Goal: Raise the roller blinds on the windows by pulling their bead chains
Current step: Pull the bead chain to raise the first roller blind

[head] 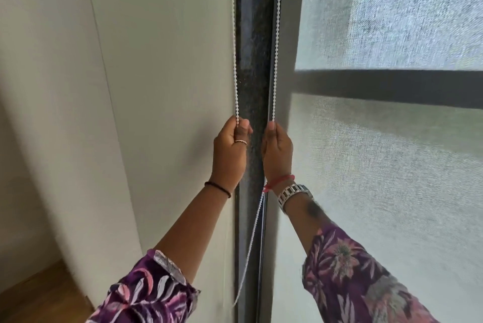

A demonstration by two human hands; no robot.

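White bead chain [276, 43], two taut vertical strands (slack loop below), grey mesh roller blind [386, 166] lowered over window

White bead chains [277, 35] are hanging against a dark speckled frame [254, 61], a grey woven blind [392, 166] is glowing pale beside a cream wall [156, 61], and purple sleeves [347, 265] are showing pink and grey flowers above a brown floor [39, 294].

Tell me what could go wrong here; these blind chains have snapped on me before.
Both strands of the bead chain are gripped, one by the left hand, one by the right hand. Pulling both down together would likely strain the chain rather than raise the blind. The slack loop below could also snag the red wrist thread.
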